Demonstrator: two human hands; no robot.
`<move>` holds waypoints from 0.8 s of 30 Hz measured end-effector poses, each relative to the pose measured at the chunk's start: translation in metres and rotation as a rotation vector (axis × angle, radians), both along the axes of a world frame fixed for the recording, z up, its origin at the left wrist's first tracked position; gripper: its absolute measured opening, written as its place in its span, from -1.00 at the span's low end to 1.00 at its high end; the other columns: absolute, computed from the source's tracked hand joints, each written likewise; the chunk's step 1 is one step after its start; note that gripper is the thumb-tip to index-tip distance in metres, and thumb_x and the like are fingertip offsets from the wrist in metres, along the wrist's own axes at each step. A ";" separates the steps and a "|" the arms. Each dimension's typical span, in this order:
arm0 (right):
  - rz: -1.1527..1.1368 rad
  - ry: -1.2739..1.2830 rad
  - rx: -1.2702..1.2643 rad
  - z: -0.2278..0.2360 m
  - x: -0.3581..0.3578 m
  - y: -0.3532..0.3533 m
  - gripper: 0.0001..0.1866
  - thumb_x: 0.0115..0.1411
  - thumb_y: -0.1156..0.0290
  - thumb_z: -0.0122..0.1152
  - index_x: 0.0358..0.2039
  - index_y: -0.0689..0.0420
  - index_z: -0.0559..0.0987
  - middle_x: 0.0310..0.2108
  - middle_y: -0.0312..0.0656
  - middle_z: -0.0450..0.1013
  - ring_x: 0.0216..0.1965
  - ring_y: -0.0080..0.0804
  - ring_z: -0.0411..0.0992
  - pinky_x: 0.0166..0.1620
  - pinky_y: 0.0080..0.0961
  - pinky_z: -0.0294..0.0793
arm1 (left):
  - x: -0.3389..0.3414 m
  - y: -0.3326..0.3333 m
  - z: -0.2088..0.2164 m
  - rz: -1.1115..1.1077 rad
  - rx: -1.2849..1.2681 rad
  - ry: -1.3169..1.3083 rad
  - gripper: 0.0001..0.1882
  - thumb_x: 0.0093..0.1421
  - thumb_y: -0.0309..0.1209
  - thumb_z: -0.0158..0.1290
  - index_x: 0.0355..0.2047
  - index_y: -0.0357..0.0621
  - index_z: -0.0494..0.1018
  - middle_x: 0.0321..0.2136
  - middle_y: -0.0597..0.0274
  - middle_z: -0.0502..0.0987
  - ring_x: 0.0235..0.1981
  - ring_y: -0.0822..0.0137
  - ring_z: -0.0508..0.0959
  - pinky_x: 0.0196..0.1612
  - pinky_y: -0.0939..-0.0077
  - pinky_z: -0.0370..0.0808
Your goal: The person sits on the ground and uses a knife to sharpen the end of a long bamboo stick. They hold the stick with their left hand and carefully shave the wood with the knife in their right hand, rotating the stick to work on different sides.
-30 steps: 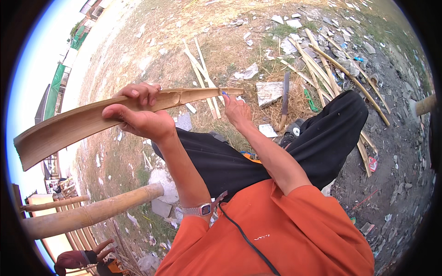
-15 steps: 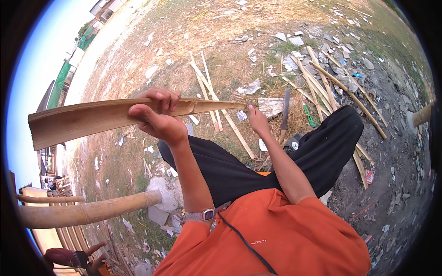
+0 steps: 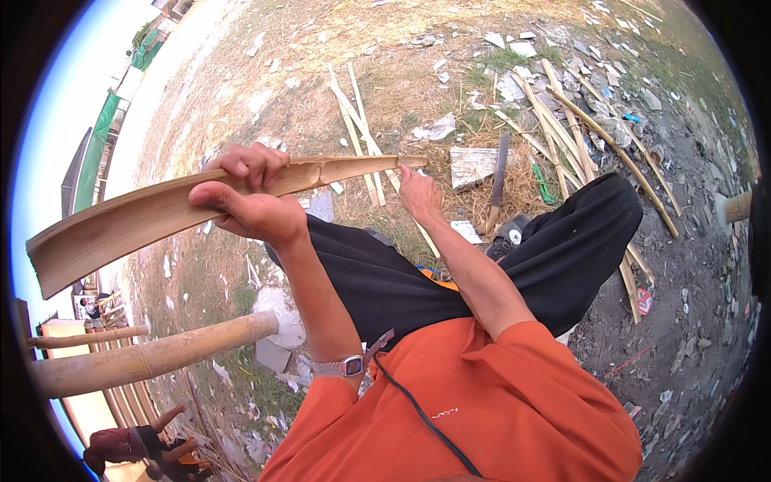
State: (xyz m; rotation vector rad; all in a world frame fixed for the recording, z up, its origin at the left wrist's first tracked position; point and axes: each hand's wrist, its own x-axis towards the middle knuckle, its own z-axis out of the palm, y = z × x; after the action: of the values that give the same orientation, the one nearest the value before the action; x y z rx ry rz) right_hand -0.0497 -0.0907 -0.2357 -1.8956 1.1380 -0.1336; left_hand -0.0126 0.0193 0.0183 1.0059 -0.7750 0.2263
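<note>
A long split bamboo strip (image 3: 128, 225) stretches across my front, its wide end at the left and its narrow end at the right. My left hand (image 3: 253, 201) grips it around the middle, fingers over the far edge and thumb along the near one. Close to the narrow end, my right hand (image 3: 420, 195) pinches the strip with the thumb up; its other fingers are curled and partly hidden. A machete (image 3: 499, 170) lies on the ground beyond my right hand, beside a pale wooden block (image 3: 470, 167).
Cut bamboo strips lie crossed ahead (image 3: 353, 120) and piled at the right (image 3: 558, 132). A thick bamboo pole (image 3: 161, 353) juts in from the left. A green tool (image 3: 542, 183) rests by the machete. Another person (image 3: 132, 444) is at the lower left. Scraps litter the ground.
Both hands have shifted left with the bamboo strip. Its wide end now hangs lower and further left, and the strip slants more. Both hands keep their hold.
</note>
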 end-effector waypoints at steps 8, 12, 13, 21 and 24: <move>-0.111 -0.156 0.013 -0.024 -0.036 -0.014 -0.36 0.28 -0.04 -0.38 -0.35 0.25 0.56 -0.39 0.26 0.45 -0.24 0.24 0.41 -0.13 0.00 0.34 | 0.001 -0.016 0.006 0.023 0.025 -0.045 -0.41 0.20 0.24 -0.36 -0.56 -0.07 0.14 -0.74 0.38 0.05 -0.73 0.48 0.03 -0.61 0.50 0.11; -0.047 -0.356 0.011 0.031 -0.017 0.009 -0.39 0.29 -0.02 -0.35 -0.44 0.23 0.55 -0.49 0.28 0.43 -0.32 0.29 0.40 -0.18 0.04 0.34 | 0.003 -0.016 0.003 -0.003 0.031 -0.014 -0.40 0.19 0.26 -0.37 -0.56 -0.06 0.14 -0.74 0.38 0.05 -0.73 0.48 0.02 -0.59 0.51 0.10; -0.053 -0.325 -0.021 0.025 -0.014 0.012 -0.39 0.29 -0.02 -0.34 -0.44 0.23 0.55 -0.51 0.27 0.43 -0.34 0.28 0.41 -0.20 0.04 0.35 | 0.002 -0.018 0.004 -0.010 0.029 -0.011 -0.39 0.18 0.27 -0.37 -0.56 -0.05 0.14 -0.74 0.38 0.04 -0.73 0.48 0.02 -0.60 0.51 0.09; -0.029 -0.073 -0.204 0.005 0.015 0.025 -0.43 0.28 -0.03 -0.30 -0.35 0.20 0.54 -0.48 0.20 0.47 -0.38 0.17 0.47 -0.28 -0.01 0.43 | 0.024 -0.009 0.009 0.155 -0.008 0.046 -0.38 0.19 0.24 -0.28 -0.58 -0.12 0.12 -0.74 0.35 0.06 -0.74 0.48 0.06 -0.64 0.57 0.09; -0.045 0.242 -0.023 -0.087 -0.011 -0.020 -0.42 0.29 -0.01 -0.33 -0.24 0.22 0.56 -0.35 0.09 0.50 -0.27 0.03 0.50 -0.26 -0.17 0.48 | 0.015 -0.022 0.016 0.114 -0.020 0.021 -0.39 0.20 0.23 -0.31 -0.58 -0.11 0.12 -0.74 0.36 0.06 -0.74 0.49 0.08 -0.64 0.58 0.10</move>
State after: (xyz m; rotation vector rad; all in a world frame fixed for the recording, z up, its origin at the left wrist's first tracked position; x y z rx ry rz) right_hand -0.0607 -0.1106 -0.3225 -1.9454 1.3460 0.0605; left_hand 0.0019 -0.0023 0.0342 1.0336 -0.6958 0.3211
